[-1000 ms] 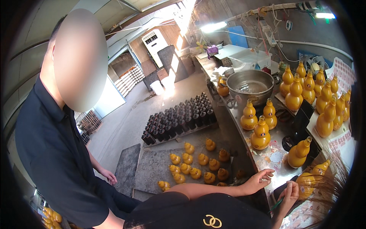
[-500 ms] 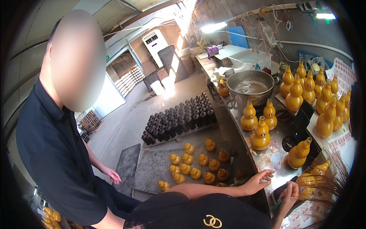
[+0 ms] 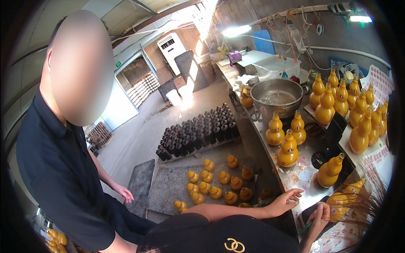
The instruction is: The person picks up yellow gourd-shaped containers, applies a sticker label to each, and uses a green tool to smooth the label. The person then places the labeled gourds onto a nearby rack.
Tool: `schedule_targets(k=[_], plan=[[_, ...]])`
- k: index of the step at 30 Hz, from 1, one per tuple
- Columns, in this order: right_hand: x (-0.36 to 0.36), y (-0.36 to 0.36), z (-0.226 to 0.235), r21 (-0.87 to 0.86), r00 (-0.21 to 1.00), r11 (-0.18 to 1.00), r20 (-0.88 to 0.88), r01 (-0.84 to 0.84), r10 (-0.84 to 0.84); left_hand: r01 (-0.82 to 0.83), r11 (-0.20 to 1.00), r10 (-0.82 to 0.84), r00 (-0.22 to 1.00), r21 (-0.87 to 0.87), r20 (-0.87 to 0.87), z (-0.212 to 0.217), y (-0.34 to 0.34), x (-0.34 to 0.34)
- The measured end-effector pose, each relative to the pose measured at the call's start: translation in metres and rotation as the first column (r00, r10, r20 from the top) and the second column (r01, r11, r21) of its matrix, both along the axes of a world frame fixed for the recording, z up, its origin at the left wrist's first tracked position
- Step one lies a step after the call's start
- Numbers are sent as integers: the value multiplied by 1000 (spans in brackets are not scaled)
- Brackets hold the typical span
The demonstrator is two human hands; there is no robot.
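My left hand (image 3: 285, 203) hovers at the table's near edge with its fingers loosely bent and apart; nothing shows in it. Beside it, my right hand (image 3: 320, 217) is closed round a thin green stick-like tool (image 3: 306, 227), whose tip I cannot make out. Right by that hand, a yellow gourd-shaped bottle (image 3: 337, 206) lies tilted, partly behind strands of hair. Another yellow gourd bottle (image 3: 330, 170) leans just beyond, near a black stand (image 3: 336, 126). Three more gourd bottles (image 3: 288, 149) stand upright farther along the worktable (image 3: 297, 179).
A metal basin (image 3: 276, 95) sits farther back on the table. Several gourd bottles (image 3: 325, 107) crowd the right side beside printed sticker sheets (image 3: 377, 82). A person in black (image 3: 63, 168) stands close on my left. On the floor are more gourd bottles (image 3: 205, 187) and rows of dark bottles (image 3: 198, 130).
The person on the left has shifted slightly, the head moving a little left. My hands have barely moved and the right still grips the green tool.
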State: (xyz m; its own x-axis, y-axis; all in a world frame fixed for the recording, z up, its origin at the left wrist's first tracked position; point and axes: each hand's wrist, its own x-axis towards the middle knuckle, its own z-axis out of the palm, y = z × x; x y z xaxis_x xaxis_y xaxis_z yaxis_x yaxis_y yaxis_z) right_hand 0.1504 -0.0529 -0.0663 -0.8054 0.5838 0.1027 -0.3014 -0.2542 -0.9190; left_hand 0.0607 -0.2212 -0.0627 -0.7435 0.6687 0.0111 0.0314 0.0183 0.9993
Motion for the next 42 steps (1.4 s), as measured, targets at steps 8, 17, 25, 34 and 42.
schedule_targets(k=[8, 17, 25, 34, 42], plan=[[2, -3, 5, 16, 1000, 1000, 25, 12, -13, -1, 1000, 1, 1000, -1, 1, 0, 0, -1], [2, -7, 13, 23, 1000, 1000, 16, 16, -16, -13, 1000, 12, 1000, 22, 15, -3, -1, -1], [2, -9, 13, -2, 1000, 1000, 15, 17, -17, -8, 1000, 8, 1000, 27, 16, -5, -1, -3], [1, -11, 15, -11, 1000, 1000, 14, 28, -28, 7, 1000, -8, 999, 26, 31, -4, -1, -4], [1, -9, 13, -1, 1000, 1000, 6, 17, -17, 15, 1000, -14, 999, -9, 49, 7, -2, -2]])
